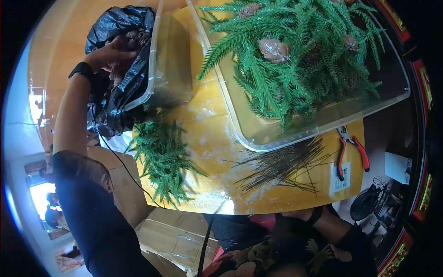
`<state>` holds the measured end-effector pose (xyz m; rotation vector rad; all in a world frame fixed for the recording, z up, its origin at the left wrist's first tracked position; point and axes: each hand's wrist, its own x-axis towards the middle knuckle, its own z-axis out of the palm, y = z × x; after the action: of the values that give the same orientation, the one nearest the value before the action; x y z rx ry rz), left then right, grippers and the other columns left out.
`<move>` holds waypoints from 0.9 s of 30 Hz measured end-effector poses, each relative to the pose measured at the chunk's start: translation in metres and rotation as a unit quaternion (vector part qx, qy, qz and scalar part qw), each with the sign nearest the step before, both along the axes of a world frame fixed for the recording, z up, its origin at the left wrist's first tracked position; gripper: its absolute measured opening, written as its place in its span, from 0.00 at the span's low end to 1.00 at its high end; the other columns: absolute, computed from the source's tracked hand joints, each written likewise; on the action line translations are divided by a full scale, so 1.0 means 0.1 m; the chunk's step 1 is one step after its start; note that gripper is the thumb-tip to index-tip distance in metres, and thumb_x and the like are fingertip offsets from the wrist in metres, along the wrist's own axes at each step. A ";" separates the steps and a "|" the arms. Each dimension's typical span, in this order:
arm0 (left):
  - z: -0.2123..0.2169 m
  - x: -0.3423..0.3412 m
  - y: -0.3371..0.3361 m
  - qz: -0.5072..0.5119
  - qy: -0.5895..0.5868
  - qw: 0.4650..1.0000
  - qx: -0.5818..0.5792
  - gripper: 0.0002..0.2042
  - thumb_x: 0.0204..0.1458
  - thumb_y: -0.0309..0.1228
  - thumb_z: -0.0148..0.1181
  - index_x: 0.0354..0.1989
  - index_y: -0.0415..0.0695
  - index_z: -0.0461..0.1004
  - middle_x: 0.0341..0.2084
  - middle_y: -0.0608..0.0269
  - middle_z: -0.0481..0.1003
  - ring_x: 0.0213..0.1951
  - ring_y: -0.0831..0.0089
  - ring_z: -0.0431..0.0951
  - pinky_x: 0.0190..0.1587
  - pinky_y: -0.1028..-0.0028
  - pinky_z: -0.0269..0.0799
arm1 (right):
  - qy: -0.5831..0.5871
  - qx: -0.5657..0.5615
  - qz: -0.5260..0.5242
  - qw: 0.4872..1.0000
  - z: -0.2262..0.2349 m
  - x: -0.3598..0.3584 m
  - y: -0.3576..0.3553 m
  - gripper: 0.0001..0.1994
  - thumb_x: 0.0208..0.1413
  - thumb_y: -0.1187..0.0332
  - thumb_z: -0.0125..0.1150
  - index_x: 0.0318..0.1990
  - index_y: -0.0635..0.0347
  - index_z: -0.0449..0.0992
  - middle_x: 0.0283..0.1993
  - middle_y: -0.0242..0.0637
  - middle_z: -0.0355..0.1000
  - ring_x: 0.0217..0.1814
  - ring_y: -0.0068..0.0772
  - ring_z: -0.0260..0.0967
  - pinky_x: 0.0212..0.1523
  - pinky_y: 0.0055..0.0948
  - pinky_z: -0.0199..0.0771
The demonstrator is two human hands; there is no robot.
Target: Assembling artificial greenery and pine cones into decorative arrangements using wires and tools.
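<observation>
My left hand [110, 53] reaches into a black plastic bag [138, 76] that lines a clear plastic bin [171, 60]. Its thumb is stretched out apart from the fingers, which touch brown pine cones [138, 36] inside the bag; some fingertips are hidden among them. Low by the table's near edge, my right hand [297, 214] rests close to my body, mostly covered by the edge, so its fingers do not show. Between the bin and the near edge lies a bunch of green artificial pine sprigs [164, 159].
A larger clear bin [258, 147] holds green sprigs with pine cones [275, 50] attached. Thin dark wires [281, 166] lie in a heap before it, beside red-handled pliers [345, 150]. White flecks dot the yellow table [212, 161]. Cardboard [170, 235] stands below at left.
</observation>
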<state>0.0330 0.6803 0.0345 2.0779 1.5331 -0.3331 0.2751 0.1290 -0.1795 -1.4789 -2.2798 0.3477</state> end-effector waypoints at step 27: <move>1.28 0.18 -1.42 -0.071 -0.157 0.983 0.070 0.05 0.48 0.29 0.52 0.33 0.51 0.65 0.19 0.77 0.64 0.19 0.89 0.61 0.17 0.87 0.50 | 0.194 0.032 -0.107 0.975 0.11 -0.08 0.06 0.14 0.49 0.64 0.53 0.42 0.58 0.72 0.42 0.43 0.70 0.43 0.45 0.68 0.44 0.38 0.68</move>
<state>0.0506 0.5385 0.1628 2.2292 1.2562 0.0542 0.2674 0.1348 -0.1690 -1.4595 -1.7936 0.4484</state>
